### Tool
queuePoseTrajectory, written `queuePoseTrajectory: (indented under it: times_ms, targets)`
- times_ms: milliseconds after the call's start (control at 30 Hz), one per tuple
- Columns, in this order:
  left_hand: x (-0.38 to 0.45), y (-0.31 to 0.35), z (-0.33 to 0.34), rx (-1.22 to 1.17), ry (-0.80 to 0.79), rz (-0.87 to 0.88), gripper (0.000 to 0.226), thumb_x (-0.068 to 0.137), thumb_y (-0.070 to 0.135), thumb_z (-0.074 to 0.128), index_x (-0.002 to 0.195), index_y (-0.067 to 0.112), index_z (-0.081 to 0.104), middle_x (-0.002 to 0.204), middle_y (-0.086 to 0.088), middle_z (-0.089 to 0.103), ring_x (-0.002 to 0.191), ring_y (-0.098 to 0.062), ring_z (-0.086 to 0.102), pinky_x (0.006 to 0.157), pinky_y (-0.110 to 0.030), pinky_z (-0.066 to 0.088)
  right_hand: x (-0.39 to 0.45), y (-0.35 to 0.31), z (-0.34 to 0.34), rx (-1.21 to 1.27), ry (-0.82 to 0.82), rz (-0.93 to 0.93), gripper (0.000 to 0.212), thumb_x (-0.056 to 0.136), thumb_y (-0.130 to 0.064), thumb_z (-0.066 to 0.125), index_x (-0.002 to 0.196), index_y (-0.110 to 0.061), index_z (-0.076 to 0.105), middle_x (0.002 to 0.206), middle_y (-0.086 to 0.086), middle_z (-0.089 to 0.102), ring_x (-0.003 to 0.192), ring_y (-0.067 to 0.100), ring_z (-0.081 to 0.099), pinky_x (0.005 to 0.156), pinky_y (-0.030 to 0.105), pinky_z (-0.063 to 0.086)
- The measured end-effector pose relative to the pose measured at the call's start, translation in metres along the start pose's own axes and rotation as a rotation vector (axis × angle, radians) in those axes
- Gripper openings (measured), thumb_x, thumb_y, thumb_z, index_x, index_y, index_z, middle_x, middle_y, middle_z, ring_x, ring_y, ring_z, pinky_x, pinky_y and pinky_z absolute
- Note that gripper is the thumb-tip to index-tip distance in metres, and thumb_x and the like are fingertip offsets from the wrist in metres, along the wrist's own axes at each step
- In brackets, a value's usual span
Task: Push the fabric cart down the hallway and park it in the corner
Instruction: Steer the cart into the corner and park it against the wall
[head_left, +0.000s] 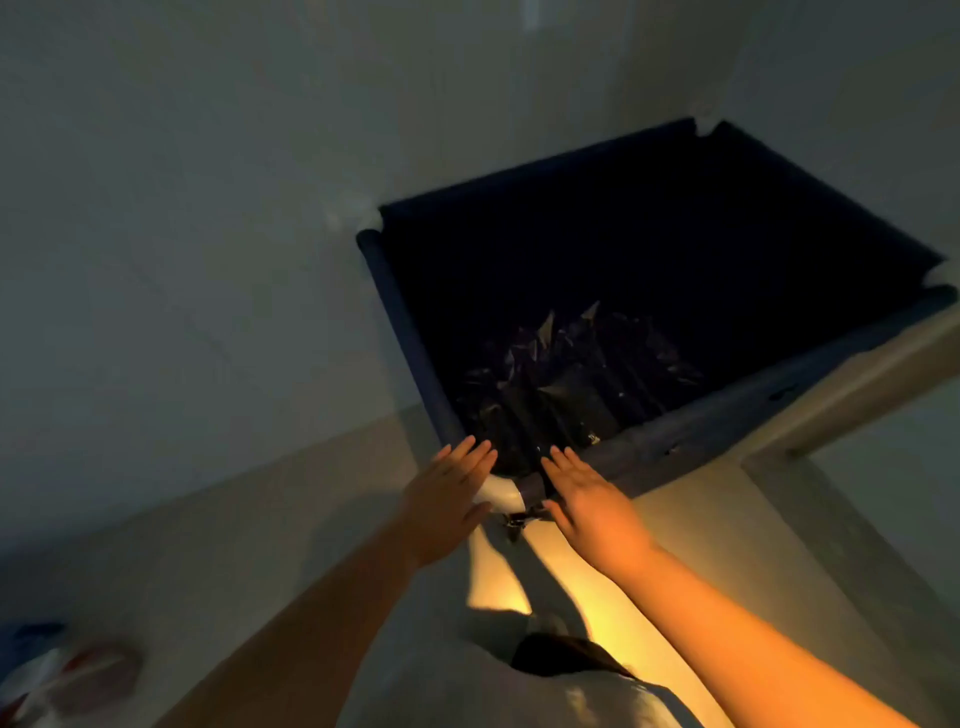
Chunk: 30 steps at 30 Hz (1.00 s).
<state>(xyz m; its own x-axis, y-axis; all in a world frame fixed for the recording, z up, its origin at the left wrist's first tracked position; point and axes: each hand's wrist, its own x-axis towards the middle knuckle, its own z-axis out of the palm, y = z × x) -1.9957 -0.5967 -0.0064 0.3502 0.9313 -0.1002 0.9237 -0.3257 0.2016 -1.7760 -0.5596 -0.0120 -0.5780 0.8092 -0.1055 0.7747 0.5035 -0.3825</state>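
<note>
Two hands: both reach forward to the near corner of the cart, one on each side of it.
Left hand (451, 493): palm down, flat, fingers (470, 451) stretched out and slightly spread, gripping nothing; the fingertips lie at the end of the cart's left rail, the thumb beside the white corner piece (501, 493).
Right hand (589, 499): palm down, flat, fingers (563, 460) straight and close together, gripping nothing; they rest on or just over the near rail by the corner, and contact cannot be told for sure.
Cart (779, 395): a deep bin of dark blue fabric on a tube frame, open at the top, seen from above; white corner pieces show at its four corners.
Position of cart: its far side sits close to the pale wall (208, 208), its right side along a beige ledge (857, 384); the far corner lies near the meeting of two walls.
Inside the cart: a crumpled black plastic bag (561, 379) at the bottom, toward the near side.
Floor (234, 545): pale and dim, with a warm yellow patch of light below the hands.
Bottom left: a blurred white, red and blue thing (47, 670), too unclear to name.
</note>
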Motion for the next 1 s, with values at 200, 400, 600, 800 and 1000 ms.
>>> queuePoseTrajectory:
  times_ms: [200, 400, 600, 800, 1000]
  targets:
    - [-0.015, -0.007, 0.011, -0.009, 0.016, 0.034, 0.064, 0.073, 0.016, 0.077, 0.129, -0.001, 0.050, 0.132, -0.020, 0.053, 0.122, -0.040, 0.048, 0.097, -0.057, 0.039, -0.016, 0.003, 0.017, -0.060, 0.041, 0.034, 0.056, 0.096, -0.024, 0.046, 0.145, -0.011, 0.022, 0.155, 0.009, 0.018, 0.144, 0.020, 0.010, 0.116, 0.028, 0.011]
    - [-0.016, -0.006, 0.021, 0.079, -0.106, -0.061, 0.061, 0.099, 0.030, 0.036, 0.147, 0.013, 0.002, 0.158, -0.006, 0.002, 0.144, -0.020, 0.000, 0.115, -0.031, -0.001, -0.018, 0.000, 0.016, -0.080, -0.002, 0.062, 0.060, 0.093, -0.012, 0.048, 0.145, -0.010, 0.018, 0.156, 0.010, 0.014, 0.144, 0.021, 0.008, 0.117, 0.032, 0.018]
    - [-0.017, 0.006, 0.016, 0.118, -0.137, -0.107, 0.064, 0.098, 0.018, 0.040, 0.147, 0.008, 0.001, 0.157, -0.010, 0.003, 0.143, -0.025, 0.005, 0.116, -0.035, 0.008, -0.020, -0.003, 0.007, -0.088, -0.077, 0.075, 0.072, 0.087, 0.009, 0.048, 0.146, -0.010, 0.012, 0.157, 0.011, 0.007, 0.144, 0.021, 0.005, 0.116, 0.031, 0.018]
    - [-0.019, 0.017, 0.014, 0.107, -0.171, -0.163, 0.067, 0.096, 0.012, 0.043, 0.146, 0.005, -0.001, 0.157, -0.013, 0.002, 0.143, -0.028, 0.005, 0.116, -0.037, 0.012, -0.023, -0.011, 0.001, -0.180, -0.139, 0.084, 0.078, 0.084, 0.015, 0.046, 0.146, -0.007, 0.004, 0.157, 0.012, 0.001, 0.145, 0.023, 0.002, 0.115, 0.036, 0.023]
    - [-0.020, 0.022, 0.011, 0.099, -0.173, -0.175, 0.065, 0.097, 0.009, 0.040, 0.147, 0.005, -0.001, 0.157, -0.012, -0.001, 0.143, -0.028, 0.004, 0.115, -0.036, 0.013, -0.022, -0.015, -0.003, -0.256, -0.193, 0.092, 0.074, 0.086, 0.016, 0.039, 0.146, -0.005, 0.000, 0.157, 0.014, -0.002, 0.144, 0.025, 0.001, 0.115, 0.038, 0.023]
